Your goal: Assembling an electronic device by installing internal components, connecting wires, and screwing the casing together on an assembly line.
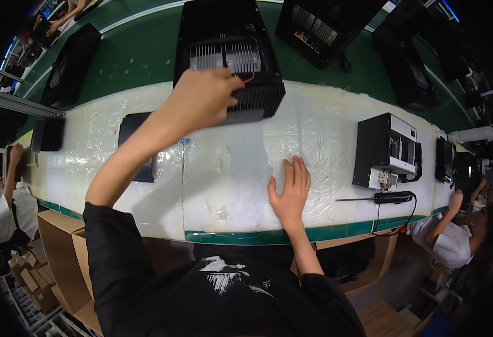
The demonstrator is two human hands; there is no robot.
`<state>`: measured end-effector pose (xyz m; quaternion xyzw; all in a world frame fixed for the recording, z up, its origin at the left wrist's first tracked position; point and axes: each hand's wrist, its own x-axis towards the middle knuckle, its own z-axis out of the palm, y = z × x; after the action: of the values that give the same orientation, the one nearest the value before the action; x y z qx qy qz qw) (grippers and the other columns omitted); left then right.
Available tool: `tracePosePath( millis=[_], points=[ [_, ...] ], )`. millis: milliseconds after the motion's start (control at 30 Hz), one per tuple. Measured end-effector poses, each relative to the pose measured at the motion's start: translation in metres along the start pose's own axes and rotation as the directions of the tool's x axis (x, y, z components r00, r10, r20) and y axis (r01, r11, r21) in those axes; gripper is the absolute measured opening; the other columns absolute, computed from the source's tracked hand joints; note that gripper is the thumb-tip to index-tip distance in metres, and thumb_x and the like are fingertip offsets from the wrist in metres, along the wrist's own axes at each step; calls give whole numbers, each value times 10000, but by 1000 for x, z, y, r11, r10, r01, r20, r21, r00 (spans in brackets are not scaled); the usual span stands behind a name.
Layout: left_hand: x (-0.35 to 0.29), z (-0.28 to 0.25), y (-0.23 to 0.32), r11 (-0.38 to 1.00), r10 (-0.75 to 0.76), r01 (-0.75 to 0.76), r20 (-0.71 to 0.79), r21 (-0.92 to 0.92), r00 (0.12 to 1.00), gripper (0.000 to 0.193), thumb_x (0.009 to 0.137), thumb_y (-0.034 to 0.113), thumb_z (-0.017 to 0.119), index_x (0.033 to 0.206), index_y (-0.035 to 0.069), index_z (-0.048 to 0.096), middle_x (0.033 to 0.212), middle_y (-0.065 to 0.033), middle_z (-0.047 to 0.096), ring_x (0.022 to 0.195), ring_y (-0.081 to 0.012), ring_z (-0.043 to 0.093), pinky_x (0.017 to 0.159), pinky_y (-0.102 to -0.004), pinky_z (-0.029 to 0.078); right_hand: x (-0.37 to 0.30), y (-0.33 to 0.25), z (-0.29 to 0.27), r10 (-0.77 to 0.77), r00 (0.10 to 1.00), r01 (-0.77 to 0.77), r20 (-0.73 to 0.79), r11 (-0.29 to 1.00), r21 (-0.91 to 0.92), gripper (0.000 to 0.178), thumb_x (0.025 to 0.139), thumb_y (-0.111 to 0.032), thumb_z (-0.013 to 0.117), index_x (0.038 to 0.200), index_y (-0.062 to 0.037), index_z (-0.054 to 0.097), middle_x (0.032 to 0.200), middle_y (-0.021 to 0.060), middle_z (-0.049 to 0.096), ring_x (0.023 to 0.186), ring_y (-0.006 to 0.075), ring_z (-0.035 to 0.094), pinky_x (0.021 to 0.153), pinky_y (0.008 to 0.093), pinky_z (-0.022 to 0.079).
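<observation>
My left hand (204,96) reaches far across the bench to a black electronic housing (218,22) with silvery metal fins (243,55) inside its open part. The fingers are curled at the housing's near end, beside a short red wire (250,78). What they grip, if anything, is hidden behind the hand. Lower and to the right, my right hand (292,194) lies flat on the plastic-covered bench top (241,168), fingers stretched and holding nothing. A flat dark panel (143,172) lies partly beneath my left forearm.
On the right stand a black-and-white device (374,149) and a corded electric screwdriver (393,197) with a long bit. More black housings (319,31) sit on the green conveyor (134,48) behind. Cardboard boxes (61,253) stand below the bench; people work at both sides.
</observation>
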<state>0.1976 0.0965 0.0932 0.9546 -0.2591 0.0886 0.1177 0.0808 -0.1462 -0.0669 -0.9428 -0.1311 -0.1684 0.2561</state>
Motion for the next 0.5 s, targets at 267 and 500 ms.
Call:
tracePosePath(
  millis=[267,500],
  points=[
    [-99,14,84,980,1,-33,-162,-196,987,255,716,164,700,924,35,629,838,-68,553,708,-224,551,638,-322,457,5,-1,-6,14,998,-15,55,1000,18,486,750,-144,613,1192,29,509,1296,217,454,1239,376,394,1027,481,303],
    [-125,36,127,937,-188,70,-324,-341,927,206,680,172,744,644,80,563,653,-17,457,594,-187,478,518,-293,398,10,17,-7,242,970,-224,9,884,410,312,883,-25,461,1186,10,530,1179,201,560,1132,303,516,991,369,363]
  ],
)
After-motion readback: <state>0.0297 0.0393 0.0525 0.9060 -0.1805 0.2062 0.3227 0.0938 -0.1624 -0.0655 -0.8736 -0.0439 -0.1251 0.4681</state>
